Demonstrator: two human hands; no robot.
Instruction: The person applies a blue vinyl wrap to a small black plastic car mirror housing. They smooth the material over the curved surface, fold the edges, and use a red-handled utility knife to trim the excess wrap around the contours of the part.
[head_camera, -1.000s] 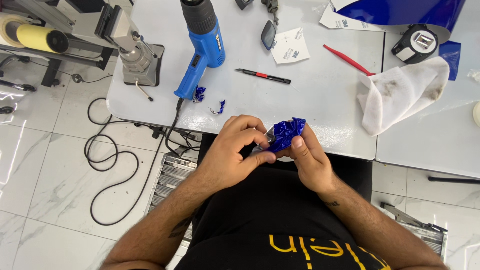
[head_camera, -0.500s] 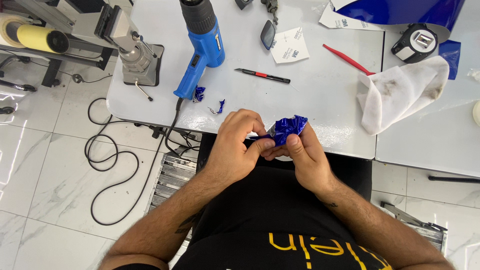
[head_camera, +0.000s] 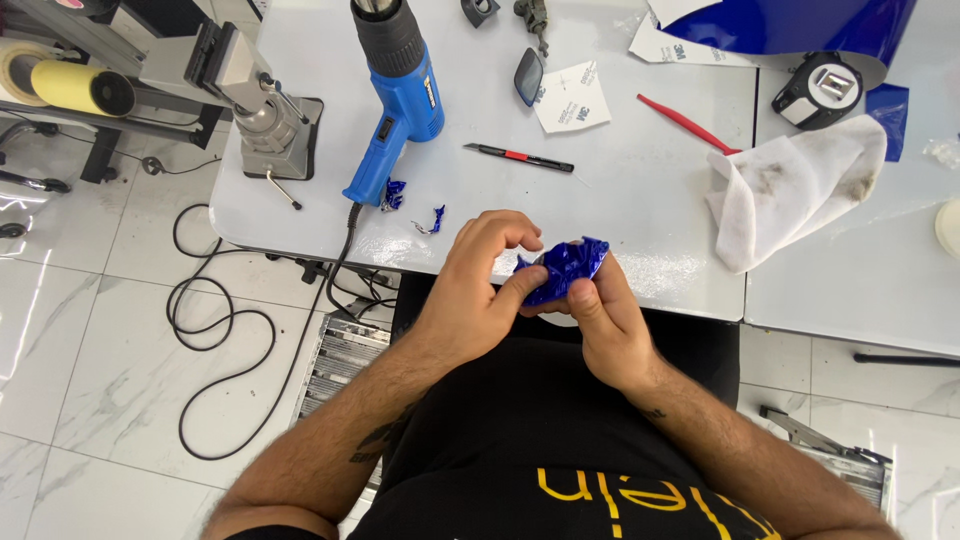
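Two hands meet at the centre of the frame, just below the near edge of the white table (head_camera: 640, 190). We see the left hand (head_camera: 480, 285) and the right hand (head_camera: 600, 320) both pinched onto a crumpled piece of blue film (head_camera: 562, 268), fingers closed around it; whatever lies inside the film is hidden from us. Toward the upper left of the hands, two small blue scraps (head_camera: 412, 208) lie beside a blue heat gun (head_camera: 398, 90), its nozzle cut off by the top edge. At right, a stained white cloth (head_camera: 800, 190) drapes over the table joint. A blue sheet (head_camera: 800, 25) at the upper right is cropped, and the small dark parts at top centre are too small to identify.
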